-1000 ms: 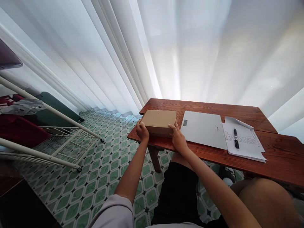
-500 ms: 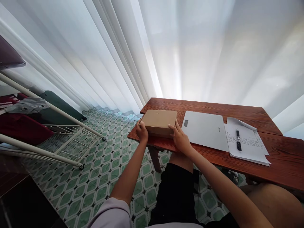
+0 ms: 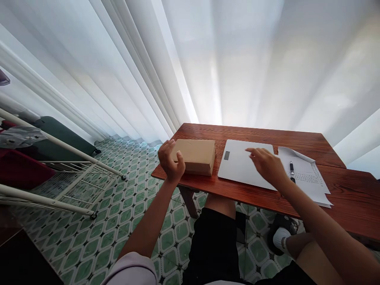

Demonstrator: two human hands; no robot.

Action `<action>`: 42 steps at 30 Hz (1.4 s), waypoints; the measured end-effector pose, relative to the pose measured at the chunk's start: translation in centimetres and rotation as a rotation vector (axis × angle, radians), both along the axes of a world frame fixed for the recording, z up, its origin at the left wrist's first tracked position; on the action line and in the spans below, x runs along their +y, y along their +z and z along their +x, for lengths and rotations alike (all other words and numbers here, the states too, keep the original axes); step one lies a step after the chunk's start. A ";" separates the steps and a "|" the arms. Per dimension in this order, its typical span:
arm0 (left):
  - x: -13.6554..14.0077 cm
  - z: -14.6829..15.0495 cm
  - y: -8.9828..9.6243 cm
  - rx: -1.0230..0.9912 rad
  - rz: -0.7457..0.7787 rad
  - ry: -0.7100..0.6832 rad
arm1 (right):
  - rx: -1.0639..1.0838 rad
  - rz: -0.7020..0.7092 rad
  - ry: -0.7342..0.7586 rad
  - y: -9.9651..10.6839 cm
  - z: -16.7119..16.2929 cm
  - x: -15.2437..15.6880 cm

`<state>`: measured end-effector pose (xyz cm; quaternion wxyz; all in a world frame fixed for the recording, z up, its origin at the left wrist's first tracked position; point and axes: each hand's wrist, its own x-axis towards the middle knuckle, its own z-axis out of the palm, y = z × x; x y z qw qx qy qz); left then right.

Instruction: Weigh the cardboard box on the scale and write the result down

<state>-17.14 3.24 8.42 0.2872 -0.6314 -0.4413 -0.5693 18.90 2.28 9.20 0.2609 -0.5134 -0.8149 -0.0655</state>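
Head view: a brown cardboard box point(image 3: 196, 156) lies flat and closed at the left end of a reddish wooden tabletop point(image 3: 297, 142), close to its near-left corner. The left hand point(image 3: 171, 160) is at the box's left end, fingers loosely curled and parted, gripping nothing; whether the fingertips touch the cardboard cannot be told. The right hand point(image 3: 266, 166) hovers open, fingers spread and pointing left, over the right half of a closed silver laptop point(image 3: 237, 166), holding nothing; it appears to be above the lid rather than pressed on it.

The laptop lies just right of the box, with a narrow strip of bare wood between them. Right of the laptop, touching or slightly under its edge, is a small stack of white printed paper sheets point(image 3: 308, 178), with a black pen point(image 3: 292, 171) lying on them, pointing toward the far edge. The right forearm crosses the near corner of the sheets.

Behind the tabletop hangs a white sheer curtain point(image 3: 208, 59), brightly backlit. The floor point(image 3: 124, 213) has green patterned tiles. At far left stands a white metal rack point(image 3: 68, 174), with a dark green case point(image 3: 63, 134) behind it. The person's black shorts point(image 3: 216, 241) and a shoe point(image 3: 280, 235) show below the tabletop.
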 end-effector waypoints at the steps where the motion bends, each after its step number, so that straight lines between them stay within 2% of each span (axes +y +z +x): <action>1: -0.1 1.3 0.7 0.067 0.035 -0.047 | -0.006 0.003 -0.050 0.2 1.4 0.0; 4: -0.1 6.2 1.9 0.242 0.130 -0.213 | -0.002 -0.041 -0.190 0.6 5.7 -0.3; 8: -0.6 14.2 1.7 0.490 0.272 -0.496 | -0.019 -0.159 -0.342 -0.2 11.0 -1.0; 12: -1.5 21.7 -0.1 0.759 0.379 -0.617 | -0.007 -0.260 -0.353 -2.8 14.6 -1.5; 16: -2.0 27.6 -2.7 0.925 0.452 -0.810 | 0.020 -0.313 -0.309 -6.1 16.0 -1.2; 20: -2.4 31.9 -5.1 1.046 0.373 -1.010 | 0.009 -0.367 -0.255 -8.3 16.1 -0.1; 26: -3.5 34.2 -6.8 1.178 0.108 -1.151 | -0.014 -0.419 -0.264 -8.9 16.1 0.4; 30: -3.9 34.3 -7.4 1.182 0.033 -1.215 | 0.028 -0.405 -0.252 -8.7 16.0 -0.1; 38: -3.8 34.8 -8.2 1.062 -0.054 -1.197 | 0.428 -0.276 -0.233 -8.3 15.6 -0.6; 42: -3.8 34.9 -8.3 1.018 -0.134 -1.162 | 0.599 -0.318 -0.238 -8.7 14.9 -1.3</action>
